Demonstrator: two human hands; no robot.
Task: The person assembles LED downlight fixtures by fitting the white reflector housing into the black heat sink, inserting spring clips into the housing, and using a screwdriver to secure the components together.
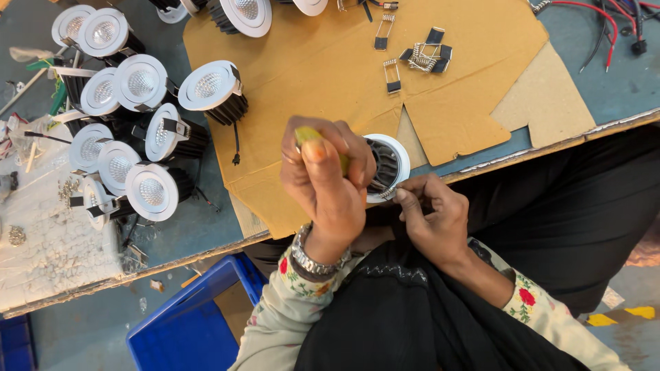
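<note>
My left hand, with a metal watch on its wrist, is closed around a yellow-green tool handle, pointing it at a round downlight. The downlight has a white rim and a dark ribbed body, and lies at the table's near edge on brown cardboard. My right hand pinches the downlight's lower rim, with a small metal part between fingertips and rim. The tool's tip is hidden behind my left hand.
Several white-rimmed downlights are clustered at the left of the table. Loose spring clips lie on the cardboard further back. Red and black wires run at the top right. A blue crate stands below the table edge, and a white sheet lies at the left.
</note>
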